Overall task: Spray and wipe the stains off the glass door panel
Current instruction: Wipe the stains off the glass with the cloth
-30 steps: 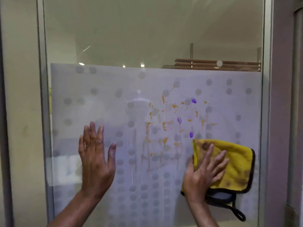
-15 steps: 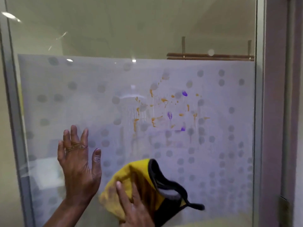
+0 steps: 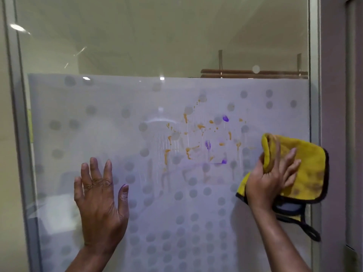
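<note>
The glass door panel (image 3: pixel 98 118) fills the view, frosted with grey dots below a clear upper band. Orange stains (image 3: pixel 188 151) and purple stains (image 3: pixel 225 118) are spattered right of its middle, with wet streaks running down beneath them. My right hand (image 3: pixel 269 179) presses a yellow cloth (image 3: pixel 310 167) with a dark edge against the glass at the panel's right side, just right of the stains. My left hand (image 3: pixel 100 201) lies flat on the lower left glass, fingers spread, holding nothing. No spray bottle is in view.
A grey metal frame (image 3: pixel 314 95) borders the panel on the right, with a mauve wall (image 3: pixel 334 114) beyond it. Another frame post (image 3: pixel 17 134) runs down the left. Wooden slats (image 3: pixel 245 74) show through the clear glass at upper right.
My right hand swept the cloth from the right down to the lower middle, then back up to the right edge. The lowest orange marks are smeared away. My left hand stays on the glass.
</note>
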`<control>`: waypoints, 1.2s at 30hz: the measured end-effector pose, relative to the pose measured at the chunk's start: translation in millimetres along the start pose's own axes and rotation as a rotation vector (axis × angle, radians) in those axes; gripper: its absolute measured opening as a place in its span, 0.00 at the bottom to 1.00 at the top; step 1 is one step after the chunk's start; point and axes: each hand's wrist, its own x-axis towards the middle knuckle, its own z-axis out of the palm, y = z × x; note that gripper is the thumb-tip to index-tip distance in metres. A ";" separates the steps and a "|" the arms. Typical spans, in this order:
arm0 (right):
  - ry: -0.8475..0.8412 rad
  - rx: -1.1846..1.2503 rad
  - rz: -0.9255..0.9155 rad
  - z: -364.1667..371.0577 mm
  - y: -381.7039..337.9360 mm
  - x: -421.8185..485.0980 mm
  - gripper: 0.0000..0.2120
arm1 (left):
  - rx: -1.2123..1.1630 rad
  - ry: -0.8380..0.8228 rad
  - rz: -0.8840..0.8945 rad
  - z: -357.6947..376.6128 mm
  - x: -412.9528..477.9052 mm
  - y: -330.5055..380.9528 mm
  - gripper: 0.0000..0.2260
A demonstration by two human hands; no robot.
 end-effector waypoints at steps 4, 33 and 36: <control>-0.076 -0.010 -0.166 18.9 -82.1 16.4 0.33 | 0.014 -0.010 0.008 -0.3 0.1 -0.4 0.30; 0.000 0.012 -0.049 22.9 -79.2 57.9 0.30 | -0.002 -0.013 0.008 -1.1 2.4 0.4 0.33; -0.032 -0.004 -0.190 35.5 -131.7 65.1 0.31 | 0.000 -0.021 0.003 -0.6 2.1 0.0 0.33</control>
